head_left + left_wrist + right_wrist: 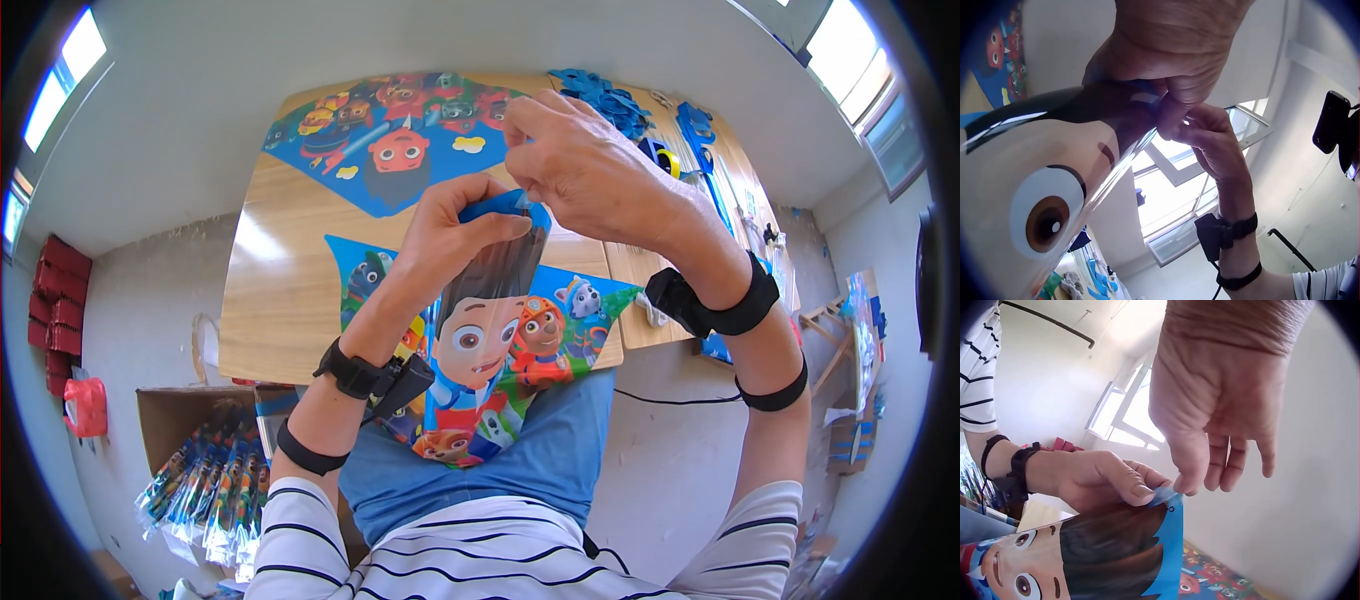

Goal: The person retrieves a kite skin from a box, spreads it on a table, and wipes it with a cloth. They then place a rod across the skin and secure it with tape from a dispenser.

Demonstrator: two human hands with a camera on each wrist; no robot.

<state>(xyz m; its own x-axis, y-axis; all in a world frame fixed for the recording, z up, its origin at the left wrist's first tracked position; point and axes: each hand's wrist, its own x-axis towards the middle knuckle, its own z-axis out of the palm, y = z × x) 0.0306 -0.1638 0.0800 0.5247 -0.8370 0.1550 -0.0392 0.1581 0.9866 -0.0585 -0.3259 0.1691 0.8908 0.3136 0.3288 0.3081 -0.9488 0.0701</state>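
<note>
A glossy printed cartoon sheet (475, 350) hangs from the hands down over the lap, its blue top edge bent over. My left hand (450, 225) pinches that edge between thumb and fingers. At the corner beside it, my right hand (590, 165) pinches the sheet with thumb and index finger, close to the left fingertips. In the right wrist view, the right hand (1222, 400) has its other fingers extended, and a small dark loop (1170, 509) shows near the pinched corner. The left wrist view shows the left hand (1166, 50) over the curved sheet (1035, 187).
Another printed sheet (400, 150) lies on the wooden table (290, 270). Blue strips (605, 100) and a tape roll (668, 160) are at the back right. A cardboard box (165, 420) with wrapped printed items (225, 480) stands at lower left.
</note>
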